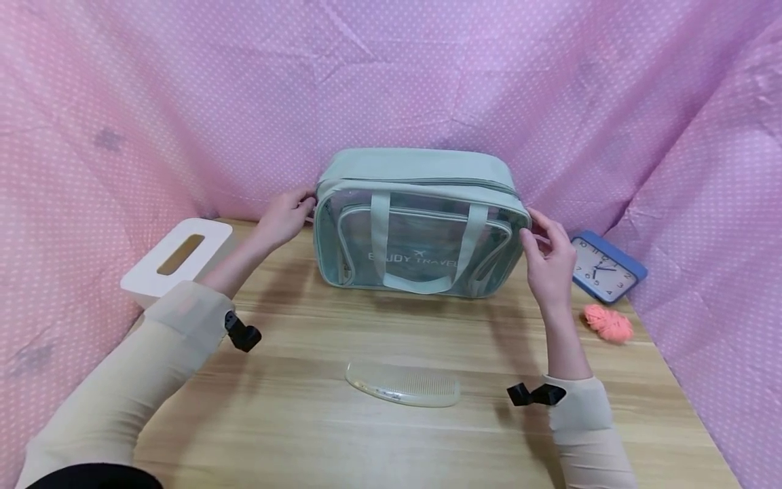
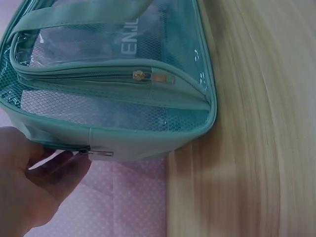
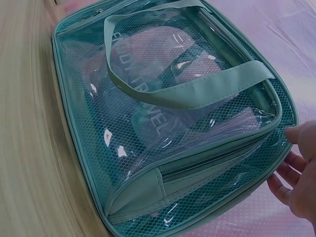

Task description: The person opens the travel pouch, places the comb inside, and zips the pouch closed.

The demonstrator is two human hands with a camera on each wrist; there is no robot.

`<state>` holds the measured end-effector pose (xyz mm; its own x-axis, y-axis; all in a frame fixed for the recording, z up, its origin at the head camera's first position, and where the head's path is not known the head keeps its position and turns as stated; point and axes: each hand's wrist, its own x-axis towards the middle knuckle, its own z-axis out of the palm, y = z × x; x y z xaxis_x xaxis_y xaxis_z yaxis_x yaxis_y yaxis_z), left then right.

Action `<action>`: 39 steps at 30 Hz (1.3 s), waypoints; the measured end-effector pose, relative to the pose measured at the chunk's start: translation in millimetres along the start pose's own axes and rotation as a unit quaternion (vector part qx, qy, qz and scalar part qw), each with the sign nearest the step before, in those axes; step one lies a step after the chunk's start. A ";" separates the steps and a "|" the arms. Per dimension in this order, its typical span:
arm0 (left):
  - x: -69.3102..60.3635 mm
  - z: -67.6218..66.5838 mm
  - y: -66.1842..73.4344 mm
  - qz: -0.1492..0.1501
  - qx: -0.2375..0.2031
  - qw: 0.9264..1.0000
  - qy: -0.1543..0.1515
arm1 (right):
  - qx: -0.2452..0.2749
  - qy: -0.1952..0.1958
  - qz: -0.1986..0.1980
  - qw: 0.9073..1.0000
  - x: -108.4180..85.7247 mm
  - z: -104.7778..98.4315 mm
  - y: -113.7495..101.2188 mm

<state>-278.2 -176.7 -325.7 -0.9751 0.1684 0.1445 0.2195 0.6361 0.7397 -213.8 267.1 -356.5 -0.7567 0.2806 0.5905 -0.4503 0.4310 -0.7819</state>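
A pale green travel bag with clear panels [image 1: 421, 238] stands upright toward the back of the wooden table, its two strap handles hanging down the front. The left hand [image 1: 286, 216] is at the bag's upper left side; in the left wrist view that hand [image 2: 37, 182] pinches the side near a zipper pull [image 2: 98, 153]. At the upper right corner, the right hand [image 1: 550, 261] holds the bag's edge between thumb and fingers; the right wrist view shows this hand [image 3: 301, 173] with its thumb on the front rim and curled fingers behind.
A cream comb [image 1: 403, 384] lies on the table in front of the bag. On the left stands a white tissue box [image 1: 146, 261]. A blue clock [image 1: 605, 268] and a coral yarn bundle [image 1: 607, 323] are at the right. Pink dotted cloth [image 1: 391, 81] hangs behind.
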 end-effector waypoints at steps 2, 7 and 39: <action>0.9 0.6 -1.7 -0.013 -0.013 1.000 -0.020 | -0.005 -0.002 0.000 1.000 0.2 0.4 0.8; 3.0 4.3 -8.0 -0.039 -0.046 0.996 -0.062 | -0.009 -0.007 -0.002 1.000 0.4 1.0 2.6; -0.3 13.5 -33.6 -0.106 -0.131 0.976 -0.138 | -0.045 0.016 0.030 0.998 1.7 2.3 5.3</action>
<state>-284.9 -188.0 -359.4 -0.9437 0.2735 -0.1863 -0.0373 0.4713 0.8812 -218.6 268.0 -360.1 -0.7650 0.3338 0.5508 -0.3600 0.4875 -0.7955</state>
